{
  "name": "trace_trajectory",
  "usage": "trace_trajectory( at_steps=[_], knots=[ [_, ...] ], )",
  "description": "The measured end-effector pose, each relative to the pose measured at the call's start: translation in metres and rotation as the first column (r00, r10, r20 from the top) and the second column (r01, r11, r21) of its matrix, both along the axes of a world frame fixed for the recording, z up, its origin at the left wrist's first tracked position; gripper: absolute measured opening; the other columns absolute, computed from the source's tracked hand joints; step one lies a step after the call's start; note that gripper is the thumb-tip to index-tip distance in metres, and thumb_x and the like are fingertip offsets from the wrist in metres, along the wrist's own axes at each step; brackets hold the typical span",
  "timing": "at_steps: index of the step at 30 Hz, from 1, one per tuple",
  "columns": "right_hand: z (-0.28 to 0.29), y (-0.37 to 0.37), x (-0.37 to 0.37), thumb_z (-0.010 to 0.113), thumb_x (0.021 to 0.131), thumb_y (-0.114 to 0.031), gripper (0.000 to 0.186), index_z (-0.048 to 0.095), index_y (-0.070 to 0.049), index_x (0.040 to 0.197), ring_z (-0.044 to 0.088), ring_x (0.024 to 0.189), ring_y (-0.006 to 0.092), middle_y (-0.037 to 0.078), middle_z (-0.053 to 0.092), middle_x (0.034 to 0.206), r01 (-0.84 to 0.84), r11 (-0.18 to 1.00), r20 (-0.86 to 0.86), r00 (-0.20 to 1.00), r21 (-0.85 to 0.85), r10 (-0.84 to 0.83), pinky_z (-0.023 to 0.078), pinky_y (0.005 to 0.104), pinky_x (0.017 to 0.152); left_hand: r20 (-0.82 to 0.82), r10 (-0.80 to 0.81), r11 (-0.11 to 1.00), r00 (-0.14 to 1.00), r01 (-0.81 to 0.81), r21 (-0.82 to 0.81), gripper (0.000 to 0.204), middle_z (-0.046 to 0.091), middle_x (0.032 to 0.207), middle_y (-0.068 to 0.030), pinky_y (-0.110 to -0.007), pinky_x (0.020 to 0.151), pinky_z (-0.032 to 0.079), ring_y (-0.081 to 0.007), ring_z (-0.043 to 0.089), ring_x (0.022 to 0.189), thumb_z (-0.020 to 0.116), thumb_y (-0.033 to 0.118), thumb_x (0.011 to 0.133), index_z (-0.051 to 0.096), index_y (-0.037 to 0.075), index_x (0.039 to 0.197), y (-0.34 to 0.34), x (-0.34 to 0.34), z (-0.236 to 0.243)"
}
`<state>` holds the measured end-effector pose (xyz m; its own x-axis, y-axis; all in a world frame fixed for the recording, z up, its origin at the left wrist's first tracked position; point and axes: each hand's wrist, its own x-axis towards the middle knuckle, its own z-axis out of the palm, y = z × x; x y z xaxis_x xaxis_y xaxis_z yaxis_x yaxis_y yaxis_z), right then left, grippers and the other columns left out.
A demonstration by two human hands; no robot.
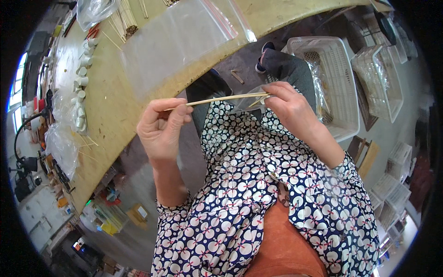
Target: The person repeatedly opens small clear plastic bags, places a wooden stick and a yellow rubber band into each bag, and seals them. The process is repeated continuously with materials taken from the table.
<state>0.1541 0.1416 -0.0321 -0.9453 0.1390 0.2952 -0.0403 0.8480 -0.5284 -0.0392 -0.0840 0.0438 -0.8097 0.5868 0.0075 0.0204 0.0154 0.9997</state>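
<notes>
A thin pale wooden stick (pixel 219 99) stretches between my two hands over my lap, bowed slightly upward. My left hand (pixel 159 127) pinches its left end between thumb and fingertips. The other end is in the fingers of my right hand (pixel 288 106), which also grips a small clear plastic bag (pixel 241 105). Inside or against that bag, a shorter piece of stick (pixel 256 101) shows below the long one; I cannot tell which. The fingers of my right hand partly cover the bag and the stick ends.
On the yellowish table (pixel 108 106) lie large clear zip bags (pixel 180 41), a bundle of sticks (pixel 123 21) and a row of small white cups (pixel 81 82). Crumpled plastic (pixel 63 147) sits at the table's left. White plastic crates (pixel 344 87) stand on the floor at right.
</notes>
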Motion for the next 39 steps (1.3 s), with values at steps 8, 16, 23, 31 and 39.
trace_trajectory(
  at_steps=[8,16,23,31,39],
  knots=[
    [0.057,-0.021,-0.004,0.068,0.077,-0.003,0.018,0.069,0.003,0.093,0.061,0.125,0.0372,0.021,0.064,0.134,-0.089,0.996,-0.080,0.993,0.004,0.089,0.055,0.0431,0.101,-0.478,-0.165,0.983,0.863,0.104,-0.151,0.018,0.069,0.091,-0.0065,-0.027,0.080,0.052,-0.0165,0.065,0.097,0.082,-0.007,0.080,0.078,0.002,0.095,0.025,0.038,-0.040],
    [0.048,-0.015,-0.007,0.070,0.072,-0.001,0.022,0.070,0.004,0.094,0.062,0.124,0.0385,0.021,0.064,0.134,-0.095,0.995,-0.120,0.989,-0.041,0.089,0.057,0.0427,0.099,-0.691,-0.384,0.922,0.612,0.219,-0.318,0.038,0.078,0.106,-0.0052,-0.045,0.107,0.044,-0.0329,0.061,0.124,0.091,0.014,0.073,0.079,0.010,0.109,0.021,0.016,-0.050],
    [0.043,-0.009,-0.006,0.070,0.077,-0.001,0.018,0.069,0.003,0.094,0.064,0.120,0.0379,0.021,0.066,0.128,-0.081,0.996,-0.097,0.992,-0.046,0.077,0.056,0.0428,0.098,-0.805,-0.336,0.939,0.488,0.113,-0.324,0.029,0.073,0.115,-0.0054,-0.047,0.101,0.048,-0.0321,0.062,0.116,0.089,0.009,0.068,0.073,0.009,0.092,0.006,0.004,-0.067],
    [0.056,0.002,0.003,0.065,0.078,0.000,0.019,0.067,0.003,0.097,0.064,0.119,0.0352,0.018,0.068,0.121,-0.002,0.998,-0.076,0.997,-0.069,-0.004,0.055,0.0417,0.099,-0.637,-0.455,0.890,0.622,0.287,-0.355,0.017,0.072,0.091,-0.0073,-0.034,0.075,0.055,-0.0220,0.068,0.085,0.083,0.001,0.077,0.071,0.003,0.089,0.034,-0.009,-0.017],
    [0.027,-0.001,0.006,0.064,0.078,-0.001,0.016,0.066,0.001,0.094,0.062,0.122,0.0356,0.019,0.067,0.125,0.073,0.994,-0.065,0.995,-0.081,-0.078,0.055,0.0423,0.101,-0.643,-0.346,0.881,0.683,0.000,-0.474,0.018,0.073,0.079,-0.0064,-0.027,0.064,0.052,-0.0095,0.067,0.072,0.069,0.016,0.097,0.073,-0.001,0.101,0.160,-0.120,0.034]
  ],
)
